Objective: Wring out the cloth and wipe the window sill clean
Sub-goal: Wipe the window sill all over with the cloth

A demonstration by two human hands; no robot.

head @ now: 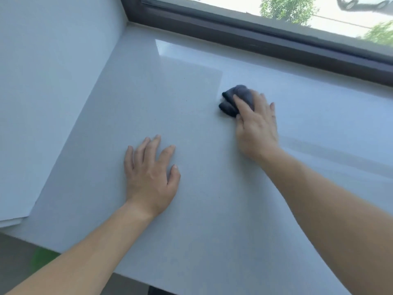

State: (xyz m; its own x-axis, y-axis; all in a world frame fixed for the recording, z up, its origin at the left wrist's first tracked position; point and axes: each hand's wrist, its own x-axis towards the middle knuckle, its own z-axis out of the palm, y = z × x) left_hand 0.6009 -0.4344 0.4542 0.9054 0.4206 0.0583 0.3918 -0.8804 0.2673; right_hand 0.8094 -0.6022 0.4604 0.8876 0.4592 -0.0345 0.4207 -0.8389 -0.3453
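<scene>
Window sill (204,231): pale, smooth, broad, filling most of the view; glossy reflected patch near the far left corner; faint streaks on the right part, beside the right forearm.

Cloth (228,105): dark grey, bunched into a small wad, lying on the sill right of centre, well short of the window frame (255,39).

Right hand (257,124): palm down on top of the cloth, fingers laid fairly straight over it, pressing it onto the sill; no closed grasp visible, thumb at the near edge of the wad.

Left hand (148,173): flat on the bare sill, fingers spread and relaxed, holding nothing; well apart from the cloth, to its left and nearer the camera.

Window frame: dark brown, running along the far edge of the sill.

Wall (53,81): white, meeting the sill on the left.

Beyond the glass: green trees (287,9) and a car (361,3), both blurred.

Lower left corner: blurred green blob (42,260), not identifiable.
</scene>
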